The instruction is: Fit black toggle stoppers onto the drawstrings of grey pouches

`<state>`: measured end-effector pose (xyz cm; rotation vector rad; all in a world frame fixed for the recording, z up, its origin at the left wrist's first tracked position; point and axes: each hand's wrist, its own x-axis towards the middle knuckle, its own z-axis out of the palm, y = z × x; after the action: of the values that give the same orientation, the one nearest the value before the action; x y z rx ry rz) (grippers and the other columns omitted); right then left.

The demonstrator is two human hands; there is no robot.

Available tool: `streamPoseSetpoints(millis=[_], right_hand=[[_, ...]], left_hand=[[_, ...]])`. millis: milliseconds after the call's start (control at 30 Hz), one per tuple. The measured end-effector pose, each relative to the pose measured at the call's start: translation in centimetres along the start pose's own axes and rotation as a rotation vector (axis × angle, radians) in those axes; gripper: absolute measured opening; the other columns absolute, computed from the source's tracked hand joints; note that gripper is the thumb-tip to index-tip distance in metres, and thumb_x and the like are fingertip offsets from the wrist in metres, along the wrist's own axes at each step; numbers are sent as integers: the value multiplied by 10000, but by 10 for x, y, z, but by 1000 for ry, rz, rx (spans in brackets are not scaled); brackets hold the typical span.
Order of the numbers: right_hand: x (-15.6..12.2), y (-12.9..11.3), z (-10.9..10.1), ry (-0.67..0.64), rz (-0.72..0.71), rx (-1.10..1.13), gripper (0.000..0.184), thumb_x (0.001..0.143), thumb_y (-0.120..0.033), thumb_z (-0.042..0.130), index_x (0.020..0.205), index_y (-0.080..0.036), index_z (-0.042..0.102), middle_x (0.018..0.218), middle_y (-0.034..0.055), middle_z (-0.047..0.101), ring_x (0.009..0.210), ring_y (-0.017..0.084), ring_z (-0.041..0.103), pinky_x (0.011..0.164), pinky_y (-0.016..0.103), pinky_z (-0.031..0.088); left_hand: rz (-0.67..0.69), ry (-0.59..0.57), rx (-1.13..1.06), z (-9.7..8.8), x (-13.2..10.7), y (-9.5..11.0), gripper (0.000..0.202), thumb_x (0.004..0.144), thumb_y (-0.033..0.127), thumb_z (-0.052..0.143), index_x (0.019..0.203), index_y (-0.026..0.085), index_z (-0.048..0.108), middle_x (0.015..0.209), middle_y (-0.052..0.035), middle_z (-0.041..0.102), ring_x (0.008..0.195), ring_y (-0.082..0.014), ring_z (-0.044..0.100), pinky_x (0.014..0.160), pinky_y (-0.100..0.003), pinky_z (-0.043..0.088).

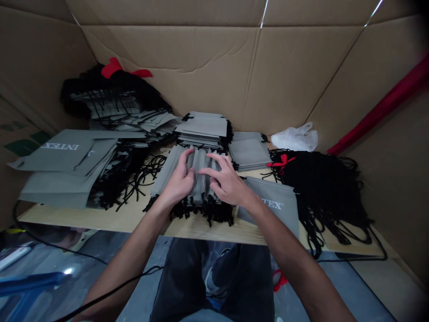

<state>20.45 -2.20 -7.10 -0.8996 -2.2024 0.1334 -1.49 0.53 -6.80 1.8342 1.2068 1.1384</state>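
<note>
Near, lower centre of frame: the person's dark-trousered lap, both forearms reaching up over the table (100,219) edge.

Centre of frame:
- A bundle of grey drawstring bags (200,176) lay fanned on the table, its black drawstrings (204,213) bunched at the near end.
- Left hand (179,181) curled round the bundle's left side, thumb on top.
- Right hand (228,183) lay flat on top, fingers spread and gripping nothing.

Handling, as a judgement:
- The bags looked thin, light and floppy, with layers likely to slide over one another.
- They were best pinched across the middle from both sides, or gathered at the cord end, since loose cords could snag.

Right of centre: a single grey INTEX bag (281,203) sat partly under the right wrist. Beyond it was a heap of black cords (321,188) with a red tie (281,162).

Left: larger grey INTEX bags (63,150) were spread flat.

Further back:
- A squared stack of grey bags (204,127) sat at centre.
- A white plastic bag (296,137) lay to the right.
- A dark pile topped by a red ribbon (114,67) sat at upper left.
- Cardboard walls (201,58) closed it all in.
</note>
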Motion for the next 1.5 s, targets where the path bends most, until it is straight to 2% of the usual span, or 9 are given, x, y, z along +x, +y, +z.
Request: streamPoseSetpoints(millis=[167, 367, 467, 767, 967, 1167, 1300, 1400, 1500], right_hand=[[1, 0, -1, 67, 14, 44, 311, 1021, -100, 509, 1091, -210, 791, 1440, 143, 682, 1430, 327, 518, 1276, 579, 449], [0, -3, -4, 20, 6, 53, 464, 1199, -356, 415, 1580, -255, 659, 1404, 106, 713, 1349, 309, 505, 1260, 570, 437], [0, -4, -5, -30, 12, 10, 511, 1206, -452, 396, 1644, -318, 623, 1420, 117, 660, 1317, 322, 462, 1266, 594, 417], [0, -4, -4, 46, 58, 65, 411, 1199, -464, 429, 1312, -211, 732, 1314, 143, 673, 1321, 309, 513, 1249, 535, 447], [0, -6, -3, 93, 84, 112, 340, 1181, -447, 464, 1296, -249, 715, 1311, 129, 672, 1339, 311, 557, 1239, 527, 467], [1, -2, -1, 225, 217, 190, 342, 1171, -443, 457, 1397, -249, 625, 1366, 146, 673, 1296, 306, 647, 1186, 515, 526], [-1, 3, 1, 260, 292, 237, 445, 1175, -522, 426, 1495, -236, 543, 1494, 162, 625, 1401, 312, 594, 1255, 541, 471], [-3, 8, 1, 267, 338, 259, 550, 1171, -583, 409, 1618, -264, 435, 1683, 155, 496, 1571, 327, 460, 1355, 598, 346], [-3, 14, 0, 280, 380, 291, 615, 1155, -628, 423, 1675, -303, 382, 1771, 124, 413, 1661, 330, 371, 1399, 623, 276]], left_hand=[[-32, 45, 3, 1, 1, 1, 709, 998, 158, 521, 1690, 209, 371, 1789, -140, 414, 1688, -302, 392, 1459, -556, 238], [-72, 66, -7, 0, 2, 5, 740, 1011, 177, 486, 1734, 228, 337, 1826, -118, 384, 1709, -302, 369, 1454, -555, 247], [-93, 77, -11, 0, 1, 8, 727, 1031, 211, 469, 1744, 234, 330, 1832, -112, 381, 1716, -295, 364, 1455, -534, 246], [-217, 110, 14, -1, 0, 14, 706, 1026, 272, 474, 1726, 236, 396, 1786, -107, 463, 1670, -324, 448, 1424, -533, 333], [-164, 50, 11, 1, 2, 17, 585, 1062, 355, 431, 1603, 210, 599, 1709, -95, 586, 1635, -346, 493, 1408, -540, 359], [3, -72, 65, 8, -12, 42, 586, 1158, 534, 341, 1383, 208, 774, 1345, -105, 808, 1229, -303, 760, 1152, -462, 600], [89, -51, 168, 4, -35, 63, 539, 1137, 575, 448, 1071, 221, 849, 981, -77, 799, 932, -261, 745, 981, -424, 620], [92, 121, 258, -11, -45, 67, 410, 1082, 506, 563, 1011, 207, 835, 1059, -114, 780, 1093, -324, 699, 1136, -513, 549], [35, 276, 310, -38, -37, 52, 409, 1040, 504, 617, 1183, 173, 811, 1309, -171, 731, 1410, -422, 550, 1321, -616, 383]])
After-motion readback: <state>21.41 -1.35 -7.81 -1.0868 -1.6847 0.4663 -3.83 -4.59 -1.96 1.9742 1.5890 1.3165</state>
